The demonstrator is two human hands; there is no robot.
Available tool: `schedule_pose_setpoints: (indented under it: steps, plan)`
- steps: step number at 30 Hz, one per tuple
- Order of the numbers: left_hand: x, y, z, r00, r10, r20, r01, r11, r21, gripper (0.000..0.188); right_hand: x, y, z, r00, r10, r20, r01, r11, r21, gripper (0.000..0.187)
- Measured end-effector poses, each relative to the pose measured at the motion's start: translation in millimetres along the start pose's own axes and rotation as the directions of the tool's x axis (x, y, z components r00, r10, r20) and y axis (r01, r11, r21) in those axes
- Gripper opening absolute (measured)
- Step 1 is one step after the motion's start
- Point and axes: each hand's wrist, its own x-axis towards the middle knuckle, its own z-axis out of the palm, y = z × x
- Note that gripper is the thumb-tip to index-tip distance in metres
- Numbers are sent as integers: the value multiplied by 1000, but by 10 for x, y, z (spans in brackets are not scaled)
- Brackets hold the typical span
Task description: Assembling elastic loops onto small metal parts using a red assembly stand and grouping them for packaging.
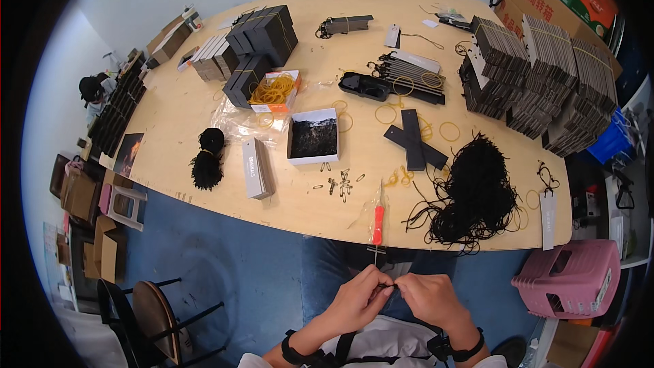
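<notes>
Above my lap, just off the table's near edge, both hands meet with their fingertips pinched. Between them shows a small dark strand that looks like black cord (387,286); its details are too small to tell. My left hand (360,300) is closed on one end, and my right hand (428,298) pinches the other side. A red-handled tool (378,225) with a thin shaft lies at the table edge above my hands. Small safety pins (344,184) are scattered nearby on the table. A tangled pile of black cords (473,194) lies to their right.
On the wooden table (238,211) stand a white box of black bits (313,138), a stack of grey tags (257,170), a black cord bundle (208,158) and yellow rubber bands (275,88). Banded tag stacks (545,75) rise at right. A pink crate (569,279) sits below.
</notes>
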Motion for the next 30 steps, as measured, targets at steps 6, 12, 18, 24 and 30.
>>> schedule_pose_setpoints:
  steps: [6, 12, 18, 24, 30]
  plan:
    - [1, 1, -27, 999, 11, 30, -10, 999, -33, 12, -17, -21, -20, 996, 80, 32, -83, 988, 133, 8]
    - [-12, -39, 18, 999, -6, -41, 6, 1000, 0, 14, -5, -50, -4, 994, 83, -71, -78, 994, 73, 9]
    - [-9, -24, 25, 998, 6, -58, -4, 999, 35, 14, -26, -26, 17, 997, 54, -56, -51, 996, 69, 12]
    - [16, 47, -4, 999, 47, -24, -42, 983, 181, 13, -7, 21, 22, 996, 84, -36, -76, 977, 198, 9]
    - [61, 109, -8, 998, 53, -25, -51, 994, 101, 14, 31, -60, 8, 992, 23, -124, -14, 997, 71, 13]
